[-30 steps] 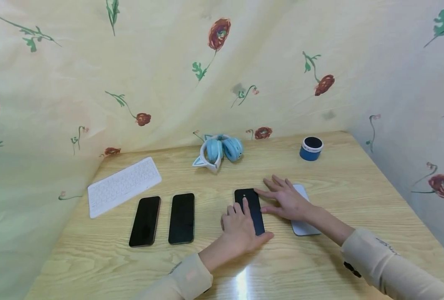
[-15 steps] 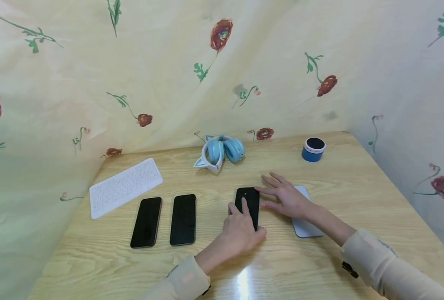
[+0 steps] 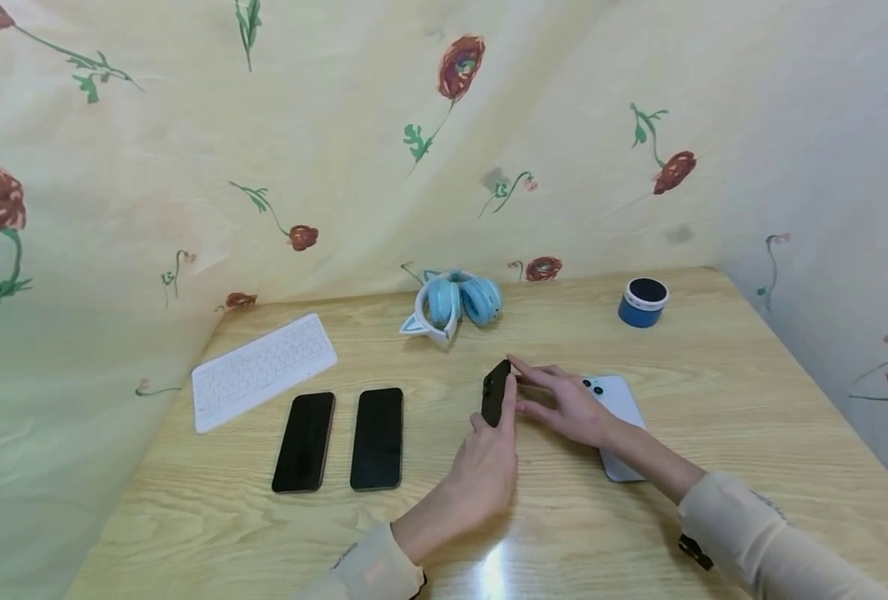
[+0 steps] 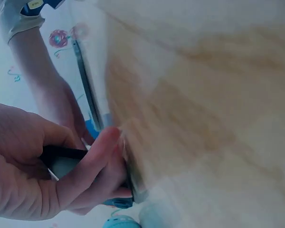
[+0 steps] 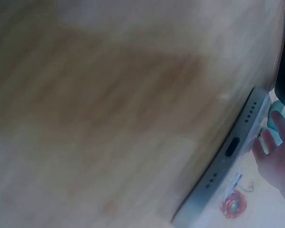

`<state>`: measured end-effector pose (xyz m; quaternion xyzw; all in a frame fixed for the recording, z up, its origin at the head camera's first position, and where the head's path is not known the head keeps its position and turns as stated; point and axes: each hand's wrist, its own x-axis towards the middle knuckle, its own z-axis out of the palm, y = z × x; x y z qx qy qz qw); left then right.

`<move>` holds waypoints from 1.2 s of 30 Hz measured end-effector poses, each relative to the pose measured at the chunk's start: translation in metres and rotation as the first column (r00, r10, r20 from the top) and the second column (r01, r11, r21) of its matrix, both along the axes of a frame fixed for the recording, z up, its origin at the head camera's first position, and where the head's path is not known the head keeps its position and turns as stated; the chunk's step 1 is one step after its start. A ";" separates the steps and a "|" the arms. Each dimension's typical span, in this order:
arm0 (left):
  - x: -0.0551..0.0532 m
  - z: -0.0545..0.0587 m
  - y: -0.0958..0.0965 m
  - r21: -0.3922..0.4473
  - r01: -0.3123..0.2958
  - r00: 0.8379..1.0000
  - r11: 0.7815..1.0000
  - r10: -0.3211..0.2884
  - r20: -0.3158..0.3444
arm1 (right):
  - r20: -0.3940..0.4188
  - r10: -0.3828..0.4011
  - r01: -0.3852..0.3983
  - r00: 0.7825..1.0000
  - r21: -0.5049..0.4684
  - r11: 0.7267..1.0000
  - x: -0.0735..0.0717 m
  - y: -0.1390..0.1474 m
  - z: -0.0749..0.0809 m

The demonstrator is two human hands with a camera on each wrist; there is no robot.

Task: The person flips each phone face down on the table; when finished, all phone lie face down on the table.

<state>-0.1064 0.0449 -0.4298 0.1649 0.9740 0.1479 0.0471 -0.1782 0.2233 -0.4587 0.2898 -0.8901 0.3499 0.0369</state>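
Observation:
My left hand (image 3: pixel 481 471) grips a black phone (image 3: pixel 494 390) between thumb and fingers, tilted up on its edge with its back and camera facing left. In the left wrist view, curled fingers wrap the same phone, and much of it lies behind them. The right hand (image 3: pixel 573 407) has its index finger and thumb spread, fingertips right at the raised phone's right side. Under the right forearm lies a white phone (image 3: pixel 622 404), back up, its camera lenses showing. Its bottom edge with charging port (image 5: pixel 232 147) fills part of the right wrist view.
Two black phones (image 3: pixel 304 442) (image 3: pixel 377 437) lie side by side on the wooden table, left of the hands. Behind them is a white keyboard (image 3: pixel 264 371). Blue cat-ear headphones (image 3: pixel 453 307) and a small blue speaker (image 3: pixel 642 302) stand near the back edge.
The black phone has gone from lying flat to tilted up in the left hand's grip. The right hand has shifted slightly, uncovering the white phone's lenses. The head view has turned a little left.

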 end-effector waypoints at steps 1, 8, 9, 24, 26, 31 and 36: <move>-0.001 0.001 -0.001 0.001 0.007 1.000 1.000 -0.007 -0.007 | 0.002 0.000 0.000 1.000 0.000 1.000 0.000 -0.002 0.000; -0.001 0.003 -0.009 0.043 0.031 1.000 0.999 -0.031 -0.006 | 0.031 -0.006 0.005 1.000 0.033 0.999 0.000 -0.011 -0.001; -0.002 0.003 -0.010 0.048 0.025 1.000 0.999 -0.025 0.003 | 0.033 -0.008 0.007 0.999 0.036 0.999 0.000 -0.012 -0.001; -0.009 0.003 -0.031 0.075 -0.007 1.000 0.997 0.006 0.003 | -0.071 0.074 -0.067 0.995 0.105 0.992 0.003 -0.021 -0.010; -0.010 0.004 -0.032 0.085 -0.027 0.999 0.996 0.024 0.034 | -0.089 0.074 -0.061 0.993 0.142 0.988 0.004 -0.024 -0.011; -0.011 0.003 -0.039 0.110 -0.088 0.993 0.990 0.079 0.091 | -0.105 0.054 -0.030 0.993 0.215 0.976 0.006 -0.031 -0.012; -0.011 -0.001 -0.046 0.085 -0.134 0.986 0.987 0.124 0.112 | -0.094 0.036 -0.013 0.995 0.232 0.973 0.009 -0.034 -0.012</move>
